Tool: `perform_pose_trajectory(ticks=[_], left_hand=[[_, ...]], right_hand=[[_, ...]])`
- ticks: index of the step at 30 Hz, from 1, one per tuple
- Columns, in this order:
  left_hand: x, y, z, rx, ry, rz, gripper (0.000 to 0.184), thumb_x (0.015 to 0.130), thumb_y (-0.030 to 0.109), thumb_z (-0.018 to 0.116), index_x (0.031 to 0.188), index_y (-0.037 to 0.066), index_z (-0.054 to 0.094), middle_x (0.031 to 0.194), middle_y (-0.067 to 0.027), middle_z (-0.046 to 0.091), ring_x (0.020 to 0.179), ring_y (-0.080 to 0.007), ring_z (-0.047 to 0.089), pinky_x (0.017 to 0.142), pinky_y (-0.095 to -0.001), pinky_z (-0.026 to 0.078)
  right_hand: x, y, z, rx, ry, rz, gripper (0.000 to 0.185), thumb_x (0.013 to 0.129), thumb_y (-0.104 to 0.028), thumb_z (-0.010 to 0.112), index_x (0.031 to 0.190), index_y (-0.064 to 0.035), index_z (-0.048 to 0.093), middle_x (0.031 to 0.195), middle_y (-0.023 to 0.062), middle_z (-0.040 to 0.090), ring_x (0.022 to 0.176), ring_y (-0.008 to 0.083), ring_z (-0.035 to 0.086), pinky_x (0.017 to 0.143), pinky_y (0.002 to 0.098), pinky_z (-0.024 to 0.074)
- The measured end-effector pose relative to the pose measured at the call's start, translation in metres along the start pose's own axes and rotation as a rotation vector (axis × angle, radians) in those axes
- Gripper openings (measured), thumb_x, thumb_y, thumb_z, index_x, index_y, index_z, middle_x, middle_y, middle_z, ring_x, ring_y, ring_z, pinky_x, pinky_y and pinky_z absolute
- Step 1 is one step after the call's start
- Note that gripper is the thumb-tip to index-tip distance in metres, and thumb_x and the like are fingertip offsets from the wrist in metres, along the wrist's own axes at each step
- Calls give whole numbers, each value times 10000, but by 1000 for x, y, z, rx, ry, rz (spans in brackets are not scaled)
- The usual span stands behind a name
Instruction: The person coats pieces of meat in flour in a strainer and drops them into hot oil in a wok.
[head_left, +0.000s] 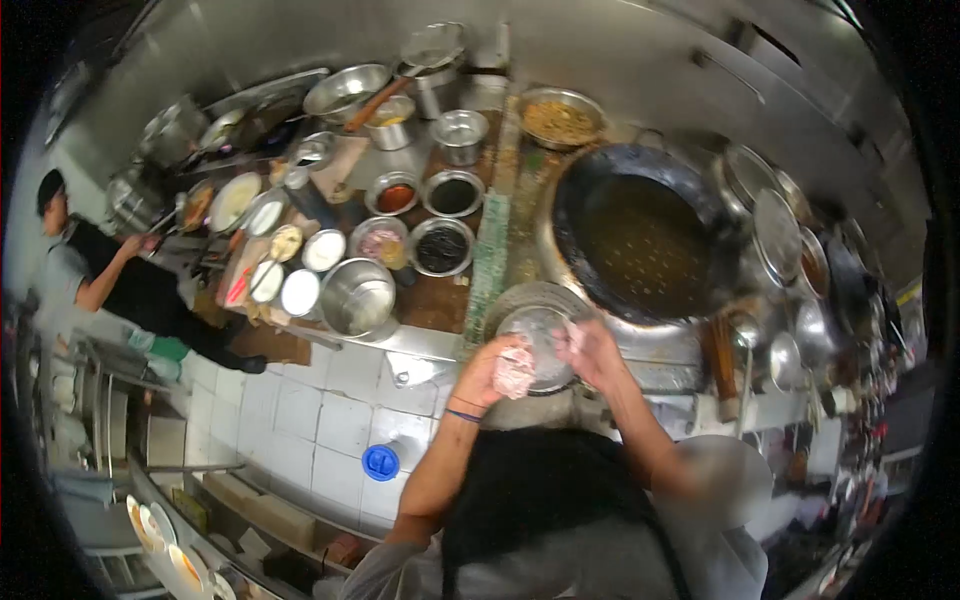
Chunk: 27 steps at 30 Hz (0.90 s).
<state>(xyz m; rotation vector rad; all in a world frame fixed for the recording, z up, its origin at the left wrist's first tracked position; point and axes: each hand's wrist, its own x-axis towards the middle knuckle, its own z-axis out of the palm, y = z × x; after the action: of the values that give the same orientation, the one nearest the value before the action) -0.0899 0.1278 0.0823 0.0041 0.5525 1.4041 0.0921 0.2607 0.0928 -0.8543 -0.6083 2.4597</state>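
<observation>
My left hand (486, 374) is closed around a pale pink, lumpy mass (515, 373) that looks like raw minced meat. Opposite it, my right hand (595, 356) is blurred, with its fingers drawn together at a small pale pink piece (573, 338) of what looks like the same meat. Both hands are at the near side of a metal bowl (540, 299) on the counter, partly hidden by them. Beyond the bowl, a large black wok (566, 220) holds dark oil with small bits floating in it.
A pan of yellowish fried pieces (559, 120) sits behind the wok. Bowls of sauces, including a red one (391, 193), crowd the left counter beside a large steel pot (358, 297). Ladles (787, 360) lie at right. A co-worker (120, 265) stands far left; a blue container (381, 462) is on the floor.
</observation>
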Motion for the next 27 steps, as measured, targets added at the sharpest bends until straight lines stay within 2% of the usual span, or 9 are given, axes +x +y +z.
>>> perform_pose_trajectory(ticks=[2, 3, 5, 9, 16, 18, 19, 22, 27], left_hand=[[5, -2, -5, 10, -37, -12, 174, 878, 233, 628, 926, 66, 649, 838, -84, 683, 719, -208, 673, 652, -347, 567], [1, -2, 2, -16, -37, 14, 154, 890, 207, 618, 920, 60, 653, 832, -80, 687, 709, -200, 673, 645, -339, 570], [10, -6, -2, -58, -17, 20, 153, 919, 195, 597, 941, 58, 660, 800, -65, 686, 675, -176, 667, 599, -314, 558], [11, -7, 5, -74, 26, -25, 135, 913, 185, 618, 922, 58, 662, 802, -66, 685, 687, -180, 670, 615, -316, 565], [20, -11, -9, -115, -44, -42, 170, 938, 224, 585, 936, 69, 655, 803, -48, 682, 684, -176, 667, 607, -324, 568], [13, -8, -5, -101, -39, -9, 164, 941, 219, 581, 939, 71, 652, 806, -47, 681, 686, -175, 665, 609, -325, 567], [9, -6, -2, -96, -35, 4, 161, 942, 217, 579, 941, 72, 650, 808, -47, 680, 687, -175, 663, 611, -326, 567], [2, -3, 0, -121, -35, 36, 153, 945, 206, 574, 927, 73, 648, 797, -46, 674, 684, -177, 660, 608, -329, 567], [2, -1, -14, -189, -78, 36, 178, 941, 216, 571, 942, 50, 635, 817, -74, 678, 697, -216, 676, 593, -384, 580]], right_hand=[[9, 10, -12, -58, -9, -46, 141, 776, -94, 593, 888, -15, 559, 1052, 181, 607, 917, 295, 592, 939, 415, 493], [1, 12, -3, -10, -14, -72, 111, 834, -53, 593, 931, -5, 568, 1065, 178, 608, 917, 272, 596, 958, 394, 484], [-7, 13, 14, -93, 209, -15, 84, 912, -45, 571, 991, -16, 563, 969, 131, 608, 853, 221, 590, 903, 375, 492], [24, 27, -64, 70, 45, -39, 145, 942, -44, 552, 1083, -26, 517, 823, 55, 548, 745, 171, 543, 801, 348, 474], [17, 20, -39, -32, 53, -169, 319, 737, 165, 569, 980, -35, 521, 844, 46, 536, 765, 178, 542, 869, 339, 451], [15, 21, -37, -89, -87, -231, 287, 806, 121, 563, 1048, -20, 504, 939, 82, 564, 839, 190, 569, 888, 321, 459], [7, 19, -23, 2, 88, -191, 244, 814, 153, 571, 1006, 4, 553, 930, 122, 607, 865, 227, 623, 941, 365, 521], [8, 19, -24, 307, 157, -61, 183, 864, 88, 589, 1031, 17, 563, 955, 159, 624, 882, 227, 649, 862, 311, 579], [6, 30, -25, 432, 172, 96, 179, 919, -38, 602, 1091, 0, 572, 930, 87, 628, 786, 189, 636, 740, 268, 588]])
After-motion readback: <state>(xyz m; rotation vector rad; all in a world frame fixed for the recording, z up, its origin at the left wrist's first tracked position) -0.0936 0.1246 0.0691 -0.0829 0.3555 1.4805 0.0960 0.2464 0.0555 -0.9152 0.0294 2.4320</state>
